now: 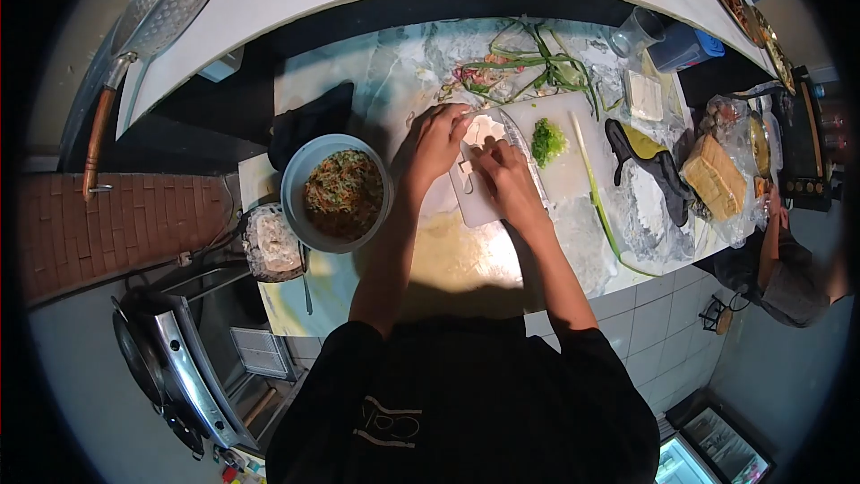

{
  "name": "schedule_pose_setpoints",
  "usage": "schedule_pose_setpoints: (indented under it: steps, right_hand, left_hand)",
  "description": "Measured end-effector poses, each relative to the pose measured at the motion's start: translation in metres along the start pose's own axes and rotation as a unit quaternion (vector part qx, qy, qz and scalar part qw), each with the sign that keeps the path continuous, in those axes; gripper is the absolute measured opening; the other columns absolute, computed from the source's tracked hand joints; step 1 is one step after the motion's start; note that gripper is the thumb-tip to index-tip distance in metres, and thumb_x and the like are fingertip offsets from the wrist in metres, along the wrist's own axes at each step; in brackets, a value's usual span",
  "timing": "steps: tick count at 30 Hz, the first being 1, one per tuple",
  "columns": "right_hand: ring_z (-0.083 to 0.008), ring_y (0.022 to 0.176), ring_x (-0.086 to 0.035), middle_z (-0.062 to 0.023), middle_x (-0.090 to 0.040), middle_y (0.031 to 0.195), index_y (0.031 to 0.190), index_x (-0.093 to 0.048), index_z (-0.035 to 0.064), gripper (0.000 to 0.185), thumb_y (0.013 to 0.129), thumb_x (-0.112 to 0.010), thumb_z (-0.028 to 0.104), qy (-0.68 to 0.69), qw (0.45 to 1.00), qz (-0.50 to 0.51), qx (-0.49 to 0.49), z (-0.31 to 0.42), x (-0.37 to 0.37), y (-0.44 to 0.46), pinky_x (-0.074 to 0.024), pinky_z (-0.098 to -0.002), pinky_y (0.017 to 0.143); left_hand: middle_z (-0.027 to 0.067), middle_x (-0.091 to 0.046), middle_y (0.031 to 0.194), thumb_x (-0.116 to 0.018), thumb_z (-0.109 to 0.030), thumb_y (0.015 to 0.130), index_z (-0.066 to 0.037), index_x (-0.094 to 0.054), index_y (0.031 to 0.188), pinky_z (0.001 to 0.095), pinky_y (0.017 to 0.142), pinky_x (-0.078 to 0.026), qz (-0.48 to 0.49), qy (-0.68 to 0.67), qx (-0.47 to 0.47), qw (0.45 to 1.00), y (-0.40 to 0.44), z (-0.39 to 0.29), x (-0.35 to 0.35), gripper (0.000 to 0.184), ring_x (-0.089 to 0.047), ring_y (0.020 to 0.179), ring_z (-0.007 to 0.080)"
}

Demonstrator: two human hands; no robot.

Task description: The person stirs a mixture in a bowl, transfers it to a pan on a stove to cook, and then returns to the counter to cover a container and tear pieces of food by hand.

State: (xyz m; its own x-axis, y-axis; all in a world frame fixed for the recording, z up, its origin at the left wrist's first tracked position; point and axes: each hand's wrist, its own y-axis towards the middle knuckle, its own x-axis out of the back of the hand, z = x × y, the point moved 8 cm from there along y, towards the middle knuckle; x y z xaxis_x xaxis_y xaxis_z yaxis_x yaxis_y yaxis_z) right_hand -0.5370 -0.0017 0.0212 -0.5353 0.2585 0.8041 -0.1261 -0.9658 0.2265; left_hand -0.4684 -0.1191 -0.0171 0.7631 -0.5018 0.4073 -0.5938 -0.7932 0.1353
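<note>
My left hand (439, 139) rests at the upper left of a small white cutting board (477, 206), its fingertips closed at a pale, flat white piece (485, 130). Bent over the same board, my right hand (503, 170) has its fingers pressed together; what they hold is hidden. A small pale piece (465, 167) lies just left of its fingertips. Along the board's right side runs a shiny blade-like strip (520, 139). Chopped green onion (547, 142) is heaped on a second white board (573, 181) to the right, beside a long green onion stalk (590, 179).
A bowl of shredded vegetable mix (343, 193) stands left, near a bag of white food (272, 243). Onion greens (546, 63) and a glass (638, 32) lie toward the back. Right are a white block (643, 96), dark mitt (649, 166), and tofu-like block (714, 177); another person (793, 273) stands beyond.
</note>
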Motion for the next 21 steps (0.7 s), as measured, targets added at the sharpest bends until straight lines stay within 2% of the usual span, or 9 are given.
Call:
schedule_pose_setpoints:
  steps: [3, 5, 12, 14, 15, 17, 18, 20, 21]
  right_hand:
    - [-0.0322, 0.098, -0.051, -0.0171, -0.052, 0.107, 0.101, -0.059, 0.0019, 0.030, 0.072, -0.056, -0.004, 0.000, 0.999, 0.019, 0.028, 0.004, -0.008, 0.007, -0.0402, -0.0414, 0.085]
    - [-0.0341, 0.095, -0.052, -0.0182, -0.052, 0.106, 0.099, -0.059, 0.0014, 0.027, 0.073, -0.056, -0.003, -0.001, 0.999, 0.029, 0.013, 0.000, -0.014, 0.008, -0.0411, -0.0419, 0.084]
    - [-0.0377, 0.090, -0.055, -0.0215, -0.055, 0.097, 0.093, -0.057, -0.0010, 0.023, 0.070, -0.061, -0.003, 0.048, 0.998, -0.005, 0.031, -0.002, -0.010, 0.007, -0.0430, -0.0431, 0.078]
    - [-0.0373, 0.080, -0.058, -0.0222, -0.058, 0.083, 0.089, -0.056, -0.0024, 0.020, 0.069, -0.062, -0.004, 0.143, 0.983, 0.069, -0.092, -0.021, -0.022, 0.005, -0.0444, -0.0420, 0.070]
    - [-0.0373, 0.080, -0.058, -0.0222, -0.058, 0.083, 0.089, -0.056, -0.0024, 0.020, 0.069, -0.062, -0.004, 0.142, 0.983, 0.071, -0.091, -0.021, -0.020, 0.007, -0.0444, -0.0420, 0.070]
    - [-0.0192, 0.048, -0.050, -0.0134, -0.053, 0.058, 0.080, -0.054, -0.0009, 0.010, 0.076, -0.063, -0.002, 0.143, 0.985, -0.010, -0.095, -0.028, -0.004, 0.013, -0.0406, -0.0305, 0.050]
    - [-0.0192, 0.048, -0.050, -0.0134, -0.053, 0.058, 0.080, -0.054, -0.0009, 0.010, 0.076, -0.063, -0.002, 0.143, 0.985, -0.010, -0.094, -0.028, 0.000, 0.017, -0.0406, -0.0305, 0.050]
    - [-0.0352, 0.066, -0.060, -0.0217, -0.059, 0.070, 0.084, -0.055, -0.0018, 0.012, 0.073, -0.062, -0.003, 0.145, 0.975, 0.008, -0.169, -0.041, 0.003, 0.024, -0.0445, -0.0375, 0.060]
    - [-0.0323, 0.063, -0.061, -0.0207, -0.060, 0.069, 0.081, -0.056, -0.0025, 0.009, 0.074, -0.062, -0.002, 0.155, 0.971, 0.003, -0.182, -0.047, 0.000, 0.026, -0.0445, -0.0363, 0.059]
  left_hand:
    - [0.0187, -0.059, 0.090, -0.056, -0.012, 0.086, -0.004, -0.056, 0.108, 0.0373, 0.070, -0.047, -0.039, 0.011, -0.033, 0.999, -0.011, -0.010, 0.012, 0.023, -0.060, 0.081, 0.0325]
    - [0.0158, -0.061, 0.097, -0.053, -0.009, 0.089, -0.001, -0.056, 0.109, 0.0321, 0.072, -0.047, -0.046, -0.003, -0.006, 0.999, -0.019, -0.010, 0.015, 0.022, -0.061, 0.083, 0.0246]
    - [0.0094, -0.062, 0.092, -0.052, -0.012, 0.091, -0.002, -0.056, 0.110, 0.0256, 0.067, -0.044, -0.035, -0.089, 0.037, 0.995, -0.040, -0.001, 0.010, 0.022, -0.057, 0.079, 0.0145]
    - [0.0085, -0.062, 0.093, -0.052, -0.013, 0.091, -0.002, -0.056, 0.110, 0.0247, 0.065, -0.044, -0.033, -0.092, 0.050, 0.994, -0.042, 0.004, 0.009, 0.023, -0.057, 0.078, 0.0132]
    - [0.0076, -0.062, 0.093, -0.053, -0.014, 0.091, -0.002, -0.056, 0.110, 0.0238, 0.064, -0.043, -0.027, -0.095, 0.062, 0.993, -0.043, 0.008, 0.008, 0.023, -0.056, 0.078, 0.0118]
    - [0.0104, -0.062, 0.089, -0.054, -0.013, 0.090, -0.002, -0.055, 0.110, 0.0256, 0.061, -0.045, -0.047, -0.093, 0.039, 0.994, -0.044, 0.007, 0.008, 0.023, -0.057, 0.071, 0.0139]
    - [0.0132, -0.062, 0.084, -0.055, -0.012, 0.089, -0.002, -0.054, 0.111, 0.0274, 0.058, -0.046, -0.064, -0.089, 0.015, 0.994, -0.043, 0.004, 0.010, 0.024, -0.058, 0.065, 0.0160]
    - [0.0143, -0.063, 0.087, -0.057, -0.011, 0.087, -0.001, -0.054, 0.111, 0.0274, 0.059, -0.047, -0.062, -0.084, 0.028, 0.994, -0.045, 0.006, 0.008, 0.025, -0.059, 0.066, 0.0168]
    - [0.0154, -0.064, 0.089, -0.059, -0.009, 0.085, 0.000, -0.054, 0.110, 0.0275, 0.060, -0.048, -0.059, -0.081, 0.041, 0.994, -0.046, 0.009, 0.006, 0.027, -0.061, 0.067, 0.0176]
